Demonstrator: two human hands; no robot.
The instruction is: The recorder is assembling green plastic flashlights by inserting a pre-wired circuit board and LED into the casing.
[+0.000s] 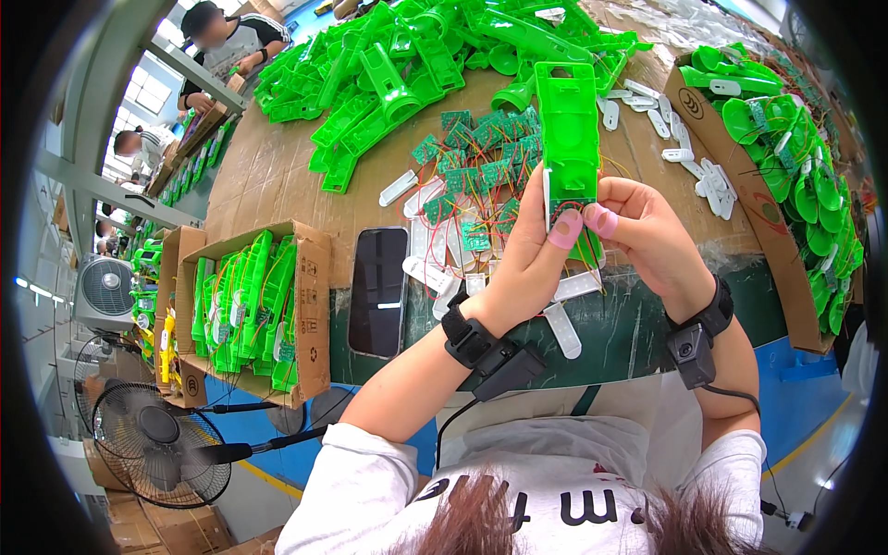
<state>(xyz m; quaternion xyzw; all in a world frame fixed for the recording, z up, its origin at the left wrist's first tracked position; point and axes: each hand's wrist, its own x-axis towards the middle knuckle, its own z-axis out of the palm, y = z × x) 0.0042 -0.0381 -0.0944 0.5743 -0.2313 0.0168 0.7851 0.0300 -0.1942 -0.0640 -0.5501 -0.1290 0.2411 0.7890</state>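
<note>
A long bright green plastic housing (568, 125) stands up from between my hands, its hollow inner side toward me. My left hand (532, 242) grips its lower left edge, with the thumb pressed on the lower end. Gripping the other edge, my right hand (640, 229) has its thumb close beside the left one. Both thumbs wear pink covers. Thin red wires show near the thumbs; what lies under them is hidden. Just beyond my left hand is a heap of small green circuit boards (476, 176) with red wires. White plastic strips (562, 331) lie below my hands.
Green housings (388, 83) pile up at the far side. Cardboard boxes of green parts stand left (313, 319) and right (754, 222). A black phone (378, 291) lies left of my forearm. More white pieces (680, 153) lie right. A fan (157, 435) stands lower left; co-workers sit beyond.
</note>
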